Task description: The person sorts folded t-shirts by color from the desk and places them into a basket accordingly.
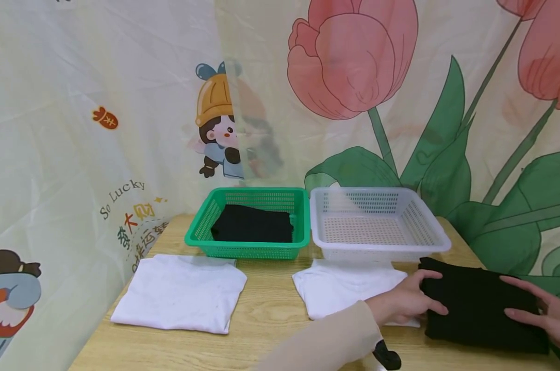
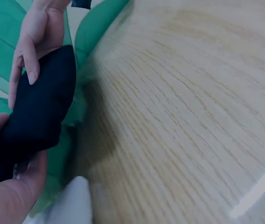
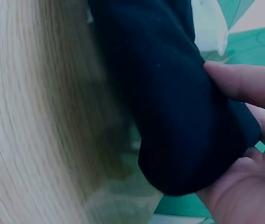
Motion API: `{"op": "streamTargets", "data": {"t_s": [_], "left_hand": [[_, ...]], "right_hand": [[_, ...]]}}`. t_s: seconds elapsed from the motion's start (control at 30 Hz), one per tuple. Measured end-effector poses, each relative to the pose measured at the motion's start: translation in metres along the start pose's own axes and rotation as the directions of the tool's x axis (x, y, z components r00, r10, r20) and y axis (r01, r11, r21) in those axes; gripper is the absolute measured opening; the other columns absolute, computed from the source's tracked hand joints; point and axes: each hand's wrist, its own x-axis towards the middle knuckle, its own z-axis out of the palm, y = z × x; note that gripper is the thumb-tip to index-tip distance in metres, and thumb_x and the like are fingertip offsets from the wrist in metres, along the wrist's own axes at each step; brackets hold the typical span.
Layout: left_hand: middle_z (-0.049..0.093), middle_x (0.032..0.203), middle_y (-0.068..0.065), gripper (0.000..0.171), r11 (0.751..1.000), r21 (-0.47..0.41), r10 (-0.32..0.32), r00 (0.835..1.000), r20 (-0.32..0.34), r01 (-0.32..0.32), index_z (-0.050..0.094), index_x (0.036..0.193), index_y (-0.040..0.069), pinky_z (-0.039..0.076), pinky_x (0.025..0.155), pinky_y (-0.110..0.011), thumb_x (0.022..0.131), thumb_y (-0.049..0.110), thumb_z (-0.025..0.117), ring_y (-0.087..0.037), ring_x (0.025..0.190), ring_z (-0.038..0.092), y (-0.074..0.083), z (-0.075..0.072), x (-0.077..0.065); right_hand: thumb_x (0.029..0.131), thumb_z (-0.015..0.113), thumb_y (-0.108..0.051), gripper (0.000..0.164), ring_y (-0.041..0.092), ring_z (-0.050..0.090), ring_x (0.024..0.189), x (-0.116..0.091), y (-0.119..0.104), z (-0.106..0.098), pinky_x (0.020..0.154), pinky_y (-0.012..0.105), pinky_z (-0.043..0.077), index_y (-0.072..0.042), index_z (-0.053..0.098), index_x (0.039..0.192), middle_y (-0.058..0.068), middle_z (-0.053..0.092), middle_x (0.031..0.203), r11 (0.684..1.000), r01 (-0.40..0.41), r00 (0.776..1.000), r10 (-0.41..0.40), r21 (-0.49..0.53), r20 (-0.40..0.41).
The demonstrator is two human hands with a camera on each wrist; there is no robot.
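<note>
A folded black garment is held between my two hands at the right end of the table, raised off the wood in the wrist views. My left hand grips its left edge, thumb and fingers on either side. My right hand grips the opposite edge; in the right wrist view the thumb lies on top of the black cloth with fingers beneath. A folded white T-shirt lies under my left forearm, partly covered by it. Another folded white garment lies at the table's left.
A green basket at the back holds folded black cloth. Right beside it stands a white basket with nothing inside. A printed curtain hangs close behind the wooden table.
</note>
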Motion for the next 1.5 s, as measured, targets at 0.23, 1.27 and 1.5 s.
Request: {"op": "streamTargets", "data": {"t_s": [0.23, 1.27, 1.5], "left_hand": [[0.052, 0.132, 0.006, 0.070, 0.999, -0.023, 0.029, 0.996, 0.086, -0.027, 0.062, 0.135, 0.039, 0.058, 0.079, -0.033, 0.089, -0.013, 0.074, -0.012, 0.096, 0.064, 0.014, -0.027, -0.019], [0.045, 0.146, -0.011, 0.077, 0.994, -0.042, 0.103, 0.980, 0.173, -0.097, 0.047, 0.157, 0.027, 0.060, 0.094, -0.040, 0.094, -0.010, 0.071, -0.025, 0.113, 0.069, 0.022, -0.235, -0.152], [0.034, 0.159, -0.016, 0.076, 0.994, 0.013, 0.109, 0.993, 0.050, -0.110, 0.044, 0.159, 0.032, 0.057, 0.098, -0.039, 0.096, 0.005, 0.077, -0.030, 0.124, 0.061, 0.037, -0.278, -0.182]], "right_hand": [[0.106, 0.068, -0.021, 0.086, -0.006, 0.051, 0.129, -0.007, -0.031, 0.009, 0.106, 0.053, 0.050, -0.047, 0.012, 0.166, -0.029, 0.042, 0.148, 0.996, 0.090, 0.995, -0.090, 0.003, -0.048], [0.102, 0.073, -0.015, 0.082, 0.013, 0.029, 0.052, -0.008, -0.192, 0.159, 0.048, 0.027, 0.035, -0.027, 0.026, 0.168, 0.011, 0.039, 0.089, 0.919, 0.065, 0.969, -0.151, 0.388, 0.195], [0.101, 0.073, -0.010, 0.082, 0.015, 0.023, 0.059, 0.010, -0.236, 0.195, 0.053, 0.024, 0.031, -0.022, 0.027, 0.169, 0.011, 0.030, 0.115, 0.840, 0.166, 0.932, -0.305, 0.517, 0.196]]}}
